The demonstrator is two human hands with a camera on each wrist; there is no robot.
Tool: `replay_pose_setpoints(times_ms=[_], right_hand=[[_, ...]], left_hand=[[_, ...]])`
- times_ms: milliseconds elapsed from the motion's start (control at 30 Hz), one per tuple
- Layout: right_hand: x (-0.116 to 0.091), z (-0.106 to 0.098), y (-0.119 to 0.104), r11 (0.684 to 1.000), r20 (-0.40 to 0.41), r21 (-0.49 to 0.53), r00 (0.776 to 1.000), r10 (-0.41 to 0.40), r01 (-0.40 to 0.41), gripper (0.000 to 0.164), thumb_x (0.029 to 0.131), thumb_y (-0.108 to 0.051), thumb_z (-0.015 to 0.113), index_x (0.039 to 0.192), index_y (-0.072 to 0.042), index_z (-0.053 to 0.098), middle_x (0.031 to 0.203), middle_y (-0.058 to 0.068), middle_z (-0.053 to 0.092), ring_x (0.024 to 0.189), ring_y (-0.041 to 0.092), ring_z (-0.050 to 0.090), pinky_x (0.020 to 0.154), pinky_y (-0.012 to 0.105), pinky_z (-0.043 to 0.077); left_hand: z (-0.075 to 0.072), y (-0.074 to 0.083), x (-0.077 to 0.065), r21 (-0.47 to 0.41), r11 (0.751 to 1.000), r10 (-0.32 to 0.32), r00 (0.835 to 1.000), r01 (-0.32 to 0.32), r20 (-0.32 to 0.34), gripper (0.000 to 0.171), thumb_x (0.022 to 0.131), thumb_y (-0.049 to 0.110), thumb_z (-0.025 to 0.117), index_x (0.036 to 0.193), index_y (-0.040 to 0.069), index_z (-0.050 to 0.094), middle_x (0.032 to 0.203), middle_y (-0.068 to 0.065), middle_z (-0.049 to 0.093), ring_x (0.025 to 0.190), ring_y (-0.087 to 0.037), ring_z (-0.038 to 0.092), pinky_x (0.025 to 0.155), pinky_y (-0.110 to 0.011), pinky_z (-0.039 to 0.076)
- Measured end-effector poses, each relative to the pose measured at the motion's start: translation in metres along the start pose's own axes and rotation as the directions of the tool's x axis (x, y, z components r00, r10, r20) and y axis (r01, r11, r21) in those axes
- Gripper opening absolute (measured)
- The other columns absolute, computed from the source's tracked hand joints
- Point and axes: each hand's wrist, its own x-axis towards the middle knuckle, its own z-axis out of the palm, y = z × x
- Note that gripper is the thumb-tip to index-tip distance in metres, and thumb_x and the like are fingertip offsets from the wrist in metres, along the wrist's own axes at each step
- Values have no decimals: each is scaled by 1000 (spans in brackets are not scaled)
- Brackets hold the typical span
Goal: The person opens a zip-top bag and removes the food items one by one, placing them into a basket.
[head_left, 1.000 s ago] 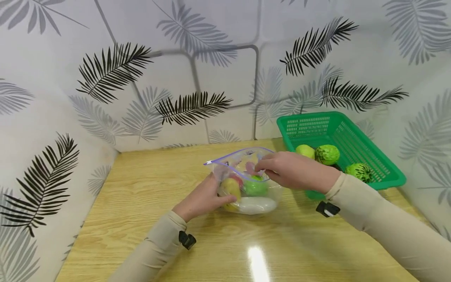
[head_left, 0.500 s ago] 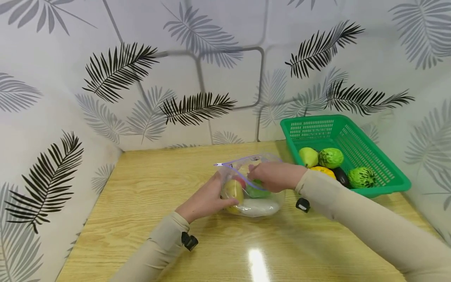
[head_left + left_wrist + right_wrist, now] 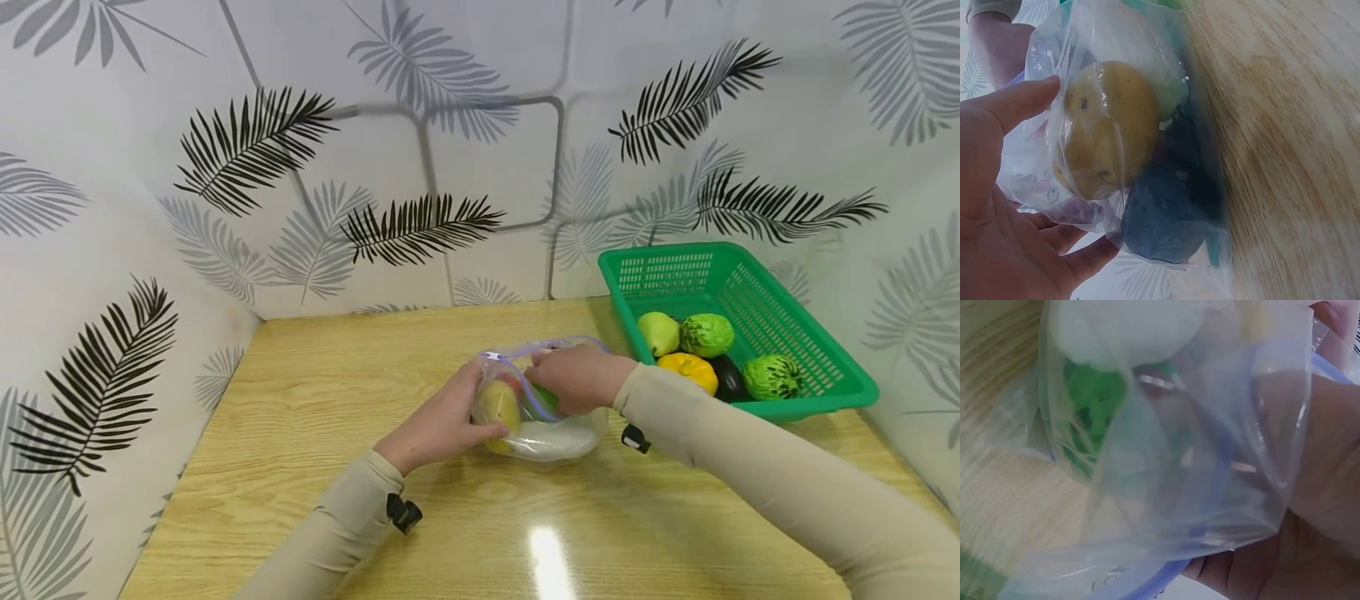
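Note:
A clear zip bag [image 3: 600, 427] with a purple-blue zip edge lies on the table, its mouth open toward the top. My left hand [image 3: 442, 425] grips its left side, thumb in front and fingers behind. Through the plastic show a yellow-brown potato [image 3: 1110, 131], a dark blue-grey round thing [image 3: 1166, 219], a long white thing [image 3: 555, 439], a green thing [image 3: 1094, 406] and a bit of red. My right hand [image 3: 581, 377] reaches into the bag's mouth from the right. Its fingertips are hidden, and I cannot tell whether they hold anything.
At the back right stands a green plastic basket [image 3: 832, 407]. In it lie a green pear [image 3: 658, 335], two green striped, ridged pieces [image 3: 707, 336], a yellow pumpkin-like piece [image 3: 688, 371] and a dark eggplant-like piece [image 3: 727, 379]. Leaf-patterned walls [image 3: 480, 167] border the wooden table [image 3: 322, 375].
My right hand, pinching something pinkish at the bag's mouth a second ago, has moved left and down into the bag. The zip edge has sunk and shifted right. My left hand keeps its grip.

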Motion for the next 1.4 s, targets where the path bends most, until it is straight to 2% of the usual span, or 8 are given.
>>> replay_pose_setpoints(times_ms=[267, 467, 633, 700, 833, 1067, 1267, 1400], right_hand=[[-11, 0, -1, 1000, -91, -11, 995, -28, 27, 43, 69, -22, 76, 109, -11, 63, 98, 5, 56, 76, 17, 51, 58, 38, 53], [-33, -22, 0, 997, -273, 52, 961, -46, 62, 56, 71, -24, 78, 121, -9, 58, 112, 8, 55, 87, 17, 51, 69, 36, 54], [-60, -48, 7, 984, -335, 173, 942, 26, 34, 65, 75, -32, 80, 131, -12, 52, 120, 3, 48, 92, 13, 52, 74, 34, 55], [-74, -58, 14, 974, -362, 225, 930, 57, 28, 66, 76, -34, 80, 132, -13, 51, 119, 1, 48, 85, 11, 53, 70, 32, 55], [-103, -71, 37, 942, -395, 335, 903, 166, -26, 64, 76, -34, 80, 130, -15, 52, 113, -3, 48, 74, 11, 50, 61, 28, 50], [-143, -49, 87, 906, -295, 331, 884, 363, -262, 67, 79, -33, 76, 135, -7, 49, 117, 9, 49, 69, 13, 50, 60, 34, 49], [-156, -11, 118, 878, -115, 318, 905, 409, -357, 68, 79, -29, 77, 130, 6, 50, 112, 23, 52, 84, 25, 53, 69, 45, 51], [-159, 4, 133, 880, -93, 280, 902, 423, -384, 69, 78, -27, 78, 128, 11, 49, 110, 28, 54, 88, 31, 55, 73, 49, 52]], left_hand=[[3, 2, 3, -18, 999, 49, 999, -49, 6, 63, 79, 22, 77, 129, 18, 40, 130, 3, 49, 127, -11, 32, 106, -42, 32], [2, 2, 4, 4, 1000, -28, 1000, 28, 8, 67, 79, 30, 77, 129, 21, 34, 137, -2, 44, 124, -11, 36, 103, -41, 37], [2, 2, 4, -20, 999, -26, 1000, 26, 8, 72, 79, 29, 77, 134, 20, 30, 144, -3, 36, 116, -14, 43, 98, -42, 42], [2, 2, 4, -25, 999, -23, 1000, 23, 7, 73, 80, 28, 76, 136, 21, 30, 149, 1, 31, 114, -14, 45, 97, -43, 41], [2, 2, 3, 2, 999, -48, 999, 48, 0, 77, 80, 31, 76, 138, 22, 27, 147, 1, 37, 114, -12, 44, 99, -43, 41], [1, 1, 2, -7, 1000, -28, 1000, 28, -5, 69, 81, 29, 75, 135, 20, 34, 146, 1, 37, 121, -14, 41, 100, -45, 39], [4, -1, 1, 27, 997, -68, 997, 69, -18, 69, 80, 35, 75, 133, 24, 33, 132, 0, 44, 114, -10, 43, 97, -42, 42], [3, -1, 1, 34, 996, -78, 997, 79, -17, 69, 80, 37, 75, 133, 25, 32, 138, 1, 41, 121, -11, 37, 102, -43, 37]])
